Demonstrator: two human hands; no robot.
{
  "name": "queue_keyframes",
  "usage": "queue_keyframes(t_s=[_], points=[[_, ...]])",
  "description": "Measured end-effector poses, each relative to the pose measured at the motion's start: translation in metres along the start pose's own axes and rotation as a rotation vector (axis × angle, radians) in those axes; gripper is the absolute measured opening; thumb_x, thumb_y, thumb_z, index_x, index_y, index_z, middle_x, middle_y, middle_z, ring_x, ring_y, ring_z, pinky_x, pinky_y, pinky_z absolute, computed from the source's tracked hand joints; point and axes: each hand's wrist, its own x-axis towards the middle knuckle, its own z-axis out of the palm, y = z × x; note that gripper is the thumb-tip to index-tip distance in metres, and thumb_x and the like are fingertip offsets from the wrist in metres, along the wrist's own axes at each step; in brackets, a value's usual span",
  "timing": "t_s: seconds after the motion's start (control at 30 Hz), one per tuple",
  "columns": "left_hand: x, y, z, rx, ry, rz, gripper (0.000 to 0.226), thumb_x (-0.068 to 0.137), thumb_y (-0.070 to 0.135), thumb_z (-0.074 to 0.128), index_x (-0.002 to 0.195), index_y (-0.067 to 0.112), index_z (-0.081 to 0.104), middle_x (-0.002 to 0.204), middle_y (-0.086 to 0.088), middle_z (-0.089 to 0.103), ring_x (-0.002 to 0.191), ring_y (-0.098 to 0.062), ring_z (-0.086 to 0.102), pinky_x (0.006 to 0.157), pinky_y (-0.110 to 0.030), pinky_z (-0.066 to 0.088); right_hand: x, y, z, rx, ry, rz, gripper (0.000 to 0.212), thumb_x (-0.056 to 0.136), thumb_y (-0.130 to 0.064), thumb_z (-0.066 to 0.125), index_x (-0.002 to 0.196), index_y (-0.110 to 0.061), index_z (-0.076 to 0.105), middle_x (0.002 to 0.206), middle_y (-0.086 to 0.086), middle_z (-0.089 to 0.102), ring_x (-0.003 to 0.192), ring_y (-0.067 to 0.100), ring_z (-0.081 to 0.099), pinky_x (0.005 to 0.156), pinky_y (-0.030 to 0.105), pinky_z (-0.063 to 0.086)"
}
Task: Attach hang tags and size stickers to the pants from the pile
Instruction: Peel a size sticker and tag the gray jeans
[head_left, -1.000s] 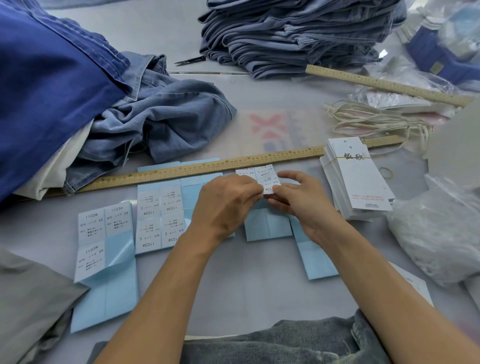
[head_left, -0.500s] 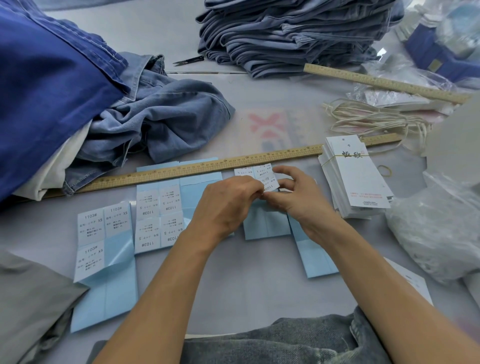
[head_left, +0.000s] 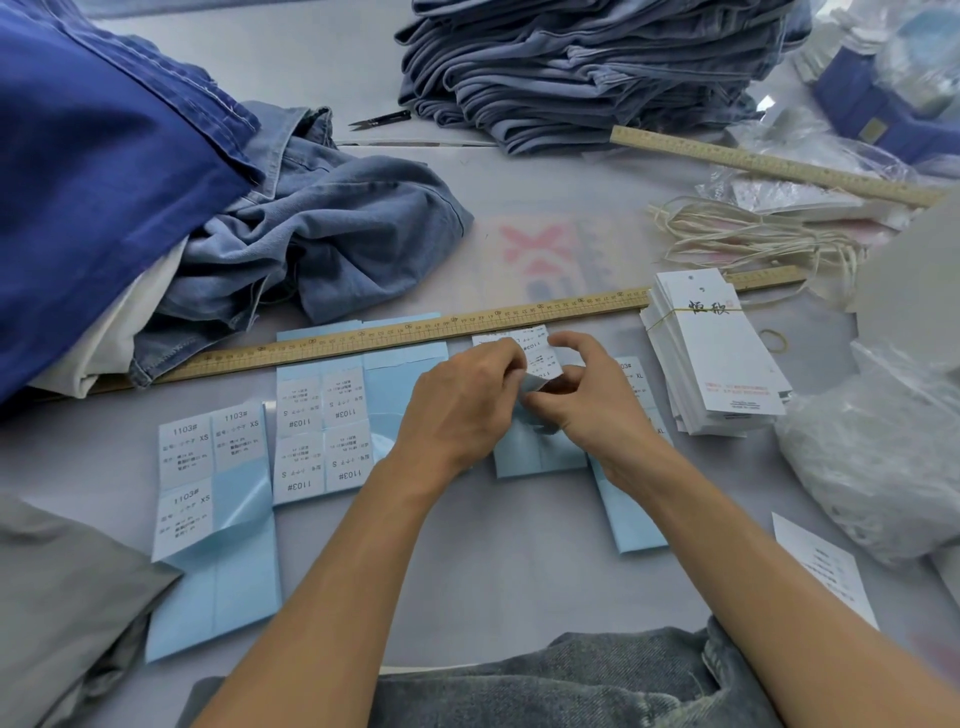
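Far to the left of the hands lies a big dark blue cloth, with crumpled light blue jeans next to it. Closer, left of the left hand, are two blue sticker sheets: one marked XS and one marked S. A long wooden ruler runs just past the hands.

The left hand has its fingers curled and holds the edge of a sticker sheet in the middle. The right hand touches it, and its thumb and fingers pinch a small white size sticker that bends up off the sheet.

Right of the right hand sits a stack of white hang tags with a band round it. Past that is a bunch of pale strings. Far beyond the hands is a tall pile of folded pants. A pair of grey jeans lies below the arms, close to the person.
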Motion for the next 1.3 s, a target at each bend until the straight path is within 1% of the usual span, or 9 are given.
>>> queue_keyframes(t_s=[0.13,0.37,0.47,0.6,0.77,0.9,1.13,1.2,1.3], points=[[-0.0002,0.0001,0.0,-0.074,0.046,-0.072,0.007,0.102,0.023,0.055,0.1,0.017,0.06,0.095,0.0,0.071,0.086,-0.027,0.062,0.074,-0.048,0.051,0.001,0.0015,-0.0013,-0.021,0.009,-0.001,0.069,0.083,-0.002,0.075,0.138,-0.028,0.042,0.09,0.01,0.073,0.077,0.017,0.068,0.085,0.04,0.059],[0.0001,-0.0012,0.0047,-0.192,0.096,-0.155,0.007,0.103,0.025,0.055,0.101,0.019,0.059,0.095,0.002,0.07,0.09,-0.026,0.063,0.078,-0.049,0.053,0.0034,0.0047,-0.0015,-0.017,-0.002,0.011,0.069,0.082,0.001,0.074,0.135,-0.028,0.041,0.09,0.006,0.073,0.073,0.01,0.069,0.076,0.033,0.059],[0.0008,-0.0012,0.0066,-0.256,0.117,-0.188,0.006,0.103,0.023,0.055,0.099,0.019,0.059,0.092,0.003,0.068,0.088,-0.024,0.062,0.079,-0.049,0.052,0.005,0.0055,-0.0013,-0.03,-0.003,0.022,0.069,0.082,0.0,0.075,0.136,-0.027,0.042,0.091,0.007,0.074,0.08,0.018,0.073,0.081,0.037,0.06],[0.0024,-0.0029,0.007,-0.348,0.143,-0.217,0.005,0.102,0.021,0.057,0.099,0.018,0.06,0.088,0.005,0.066,0.087,-0.024,0.062,0.081,-0.049,0.052,0.0059,0.0067,-0.0007,-0.047,0.006,0.02,0.069,0.081,-0.002,0.077,0.135,-0.028,0.043,0.089,0.006,0.075,0.08,0.016,0.072,0.078,0.034,0.06],[0.0024,-0.0026,0.0073,-0.398,0.181,-0.224,0.005,0.101,0.019,0.058,0.097,0.018,0.061,0.086,0.006,0.066,0.086,-0.022,0.061,0.081,-0.048,0.051,0.0067,0.007,-0.0006,-0.098,0.025,0.013,0.065,0.08,-0.007,0.078,0.13,-0.033,0.044,0.092,0.003,0.075,0.084,0.018,0.073,0.078,0.036,0.061],[0.0024,-0.0031,0.0077,-0.42,0.216,-0.234,0.005,0.101,0.019,0.059,0.097,0.019,0.061,0.085,0.009,0.066,0.084,-0.018,0.062,0.08,-0.046,0.052,0.007,0.007,0.0005,-0.116,0.031,0.003,0.063,0.081,-0.006,0.077,0.13,-0.03,0.045,0.094,0.001,0.074,0.085,0.017,0.072,0.08,0.038,0.062],[0.0021,-0.0063,0.0067,-0.481,0.262,-0.234,0.005,0.101,0.016,0.06,0.096,0.019,0.062,0.084,0.013,0.065,0.081,-0.007,0.06,0.078,-0.034,0.053,0.0076,0.0058,-0.0008,-0.146,0.007,0.01,0.065,0.083,-0.012,0.079,0.132,-0.031,0.042,0.106,0.002,0.071,0.096,0.018,0.069,0.089,0.043,0.059],[0.0024,-0.0062,0.007,-0.489,0.266,-0.233,0.005,0.101,0.017,0.06,0.097,0.019,0.062,0.085,0.012,0.065,0.082,-0.007,0.061,0.079,-0.035,0.054,0.0079,0.0062,-0.0012,-0.151,0.004,0.012,0.065,0.082,-0.012,0.079,0.132,-0.031,0.042,0.109,0.003,0.07,0.098,0.02,0.069,0.09,0.044,0.058],[0.002,-0.006,0.0078,-0.507,0.274,-0.239,0.007,0.101,0.017,0.06,0.095,0.022,0.061,0.086,0.01,0.066,0.082,-0.009,0.063,0.08,-0.038,0.055,0.0082,0.0061,-0.0011,-0.165,0.005,0.013,0.064,0.082,-0.012,0.079,0.131,-0.031,0.043,0.108,0.002,0.071,0.098,0.02,0.069,0.088,0.042,0.059]])
